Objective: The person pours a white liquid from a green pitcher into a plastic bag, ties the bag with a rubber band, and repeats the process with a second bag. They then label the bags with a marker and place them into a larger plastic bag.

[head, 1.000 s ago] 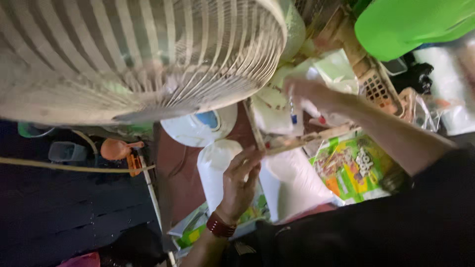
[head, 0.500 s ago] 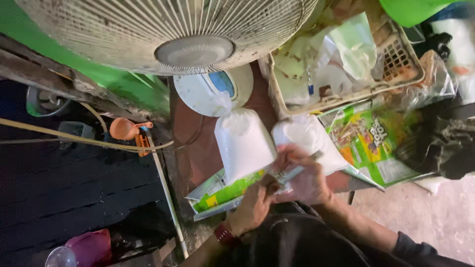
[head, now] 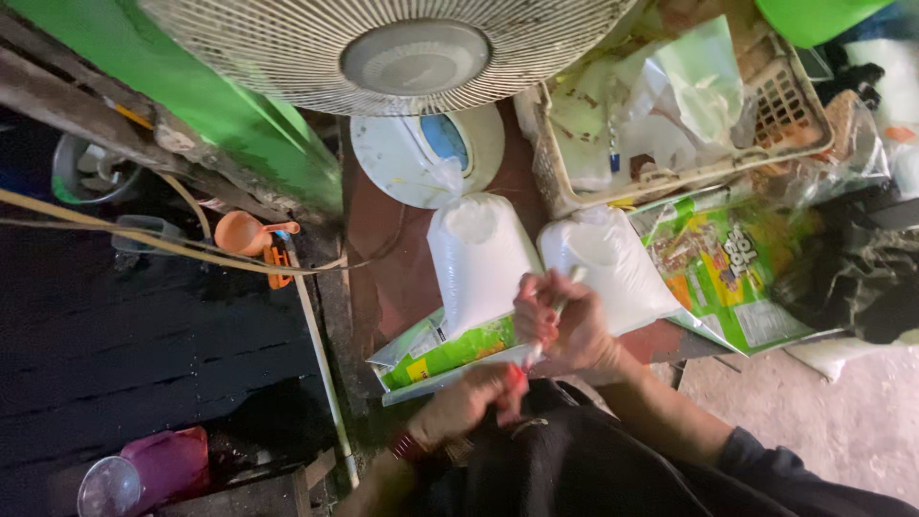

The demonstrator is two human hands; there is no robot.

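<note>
On the brown table (head: 383, 258), both hands (head: 536, 354) grip seemingly one slim stick (head: 553, 316).

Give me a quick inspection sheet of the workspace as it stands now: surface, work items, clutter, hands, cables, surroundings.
Surface: reddish-brown table, worn, partly covered by green printed packaging.
Work items: two white filled plastic bags side by side; a thin stick-like item held between both hands, kind unclear.
Clutter: plastic basket with clear bags; white round scale; orange scoop.
Hands: left hand closed near the item's lower end; right hand closed around it.
Cables: thin cord running across the left side.
Surroundings: fan grille overhead; green post; pink jug below.
</note>
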